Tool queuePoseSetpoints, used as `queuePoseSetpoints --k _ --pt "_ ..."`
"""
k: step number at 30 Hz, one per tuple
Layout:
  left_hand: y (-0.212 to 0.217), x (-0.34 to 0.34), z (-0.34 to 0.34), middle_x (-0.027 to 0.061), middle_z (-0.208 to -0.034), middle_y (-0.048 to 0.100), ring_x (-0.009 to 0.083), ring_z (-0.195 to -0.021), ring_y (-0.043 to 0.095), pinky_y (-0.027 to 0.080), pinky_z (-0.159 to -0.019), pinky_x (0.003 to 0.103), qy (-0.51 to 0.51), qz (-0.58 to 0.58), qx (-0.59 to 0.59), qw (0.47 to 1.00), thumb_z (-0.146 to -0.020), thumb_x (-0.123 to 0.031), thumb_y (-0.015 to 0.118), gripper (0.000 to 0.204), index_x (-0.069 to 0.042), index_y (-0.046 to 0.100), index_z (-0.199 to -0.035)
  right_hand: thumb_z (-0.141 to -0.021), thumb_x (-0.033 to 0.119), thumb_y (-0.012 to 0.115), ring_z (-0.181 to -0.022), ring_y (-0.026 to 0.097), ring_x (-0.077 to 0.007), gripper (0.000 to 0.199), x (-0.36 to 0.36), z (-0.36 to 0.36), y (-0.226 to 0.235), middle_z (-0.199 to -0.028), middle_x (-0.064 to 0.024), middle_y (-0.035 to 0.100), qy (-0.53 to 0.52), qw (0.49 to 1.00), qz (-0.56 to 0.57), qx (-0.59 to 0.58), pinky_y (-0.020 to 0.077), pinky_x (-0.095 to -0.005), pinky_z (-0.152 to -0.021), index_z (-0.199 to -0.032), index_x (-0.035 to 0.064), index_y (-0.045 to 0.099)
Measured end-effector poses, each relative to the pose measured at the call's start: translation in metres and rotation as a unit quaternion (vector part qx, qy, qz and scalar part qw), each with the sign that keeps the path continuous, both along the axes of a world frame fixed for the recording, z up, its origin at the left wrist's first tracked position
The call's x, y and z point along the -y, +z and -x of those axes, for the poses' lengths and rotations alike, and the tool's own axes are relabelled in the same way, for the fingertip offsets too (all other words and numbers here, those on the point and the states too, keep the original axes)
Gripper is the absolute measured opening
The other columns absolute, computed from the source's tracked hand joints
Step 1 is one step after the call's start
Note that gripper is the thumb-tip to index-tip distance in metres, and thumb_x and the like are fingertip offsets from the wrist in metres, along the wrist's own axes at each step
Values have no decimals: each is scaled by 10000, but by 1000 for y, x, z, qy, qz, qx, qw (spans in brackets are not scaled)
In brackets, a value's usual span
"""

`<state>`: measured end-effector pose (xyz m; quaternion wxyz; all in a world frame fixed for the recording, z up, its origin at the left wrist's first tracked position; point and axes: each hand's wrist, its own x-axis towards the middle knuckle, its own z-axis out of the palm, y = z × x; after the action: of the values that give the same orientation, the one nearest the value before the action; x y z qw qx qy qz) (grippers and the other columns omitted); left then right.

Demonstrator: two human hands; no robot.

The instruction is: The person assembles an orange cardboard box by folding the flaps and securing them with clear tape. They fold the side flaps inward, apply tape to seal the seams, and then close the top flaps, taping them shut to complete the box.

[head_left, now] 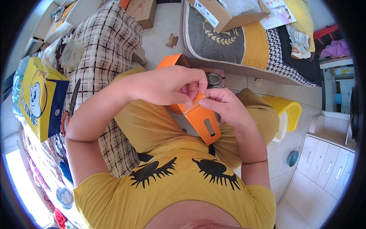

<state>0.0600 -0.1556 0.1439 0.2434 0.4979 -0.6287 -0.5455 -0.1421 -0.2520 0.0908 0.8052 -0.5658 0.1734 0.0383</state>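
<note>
An orange cardboard box with a dark slot-shaped handle hole rests tilted between my thighs. My left hand reaches across its upper end, fingers curled and pinching at the box's edge. My right hand grips the same edge from the other side, thumb and bent fingers pressed together on the cardboard. A shiny clear strip, which looks like tape or film, lies on the box below my left fingertips. Another orange part, seemingly a raised flap, shows beyond my left hand; how it joins is hidden.
Scissors with red handles lie on the checked cloth at left, beside a yellow and blue box. An open carton sits on the bed ahead. A yellow plastic seat stands at right.
</note>
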Motion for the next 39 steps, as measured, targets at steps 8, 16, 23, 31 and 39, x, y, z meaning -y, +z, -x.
queuePoseSetpoints --k 8,16,23,31,39 --pt "-1 -4 -9 65 -829 580 131 -782 593 504 -745 268 -24 -12 -36 999 -831 57 549 240 22 552 -1068 -943 176 595 -752 528 -8 176 -1 1 -17 -841 40 624 -8 999 -26 29 440 -186 -657 -954 7 643" --pt "-1 -2 -8 69 -839 599 140 -783 583 477 -723 277 -15 -42 -39 998 -841 6 556 223 11 566 -1064 -943 177 595 -739 518 -3 172 -2 1 -16 -818 44 616 -9 999 -19 28 431 -184 -640 -936 11 643" --pt "0 -5 -3 51 -846 618 113 -774 612 504 -739 241 45 6 -1 999 -849 -1 634 161 27 586 -1000 -940 177 599 -722 492 0 175 -2 0 -15 -796 58 592 -14 999 -15 29 418 -185 -631 -914 9 643" --pt "-4 -22 -5 57 -866 646 139 -860 658 519 -759 256 235 -27 -131 963 -888 -50 620 75 8 592 -926 -931 180 606 -662 423 9 180 -2 -1 -16 -728 90 519 -11 1000 16 7 354 -182 -570 -857 16 624" --pt "6 -46 3 88 -915 656 214 -935 678 528 -834 302 351 -24 -205 913 -939 -71 534 91 -15 533 -1011 -930 181 605 -655 419 10 181 -3 -1 -10 -714 95 511 -8 1000 8 6 349 -181 -567 -838 26 617"
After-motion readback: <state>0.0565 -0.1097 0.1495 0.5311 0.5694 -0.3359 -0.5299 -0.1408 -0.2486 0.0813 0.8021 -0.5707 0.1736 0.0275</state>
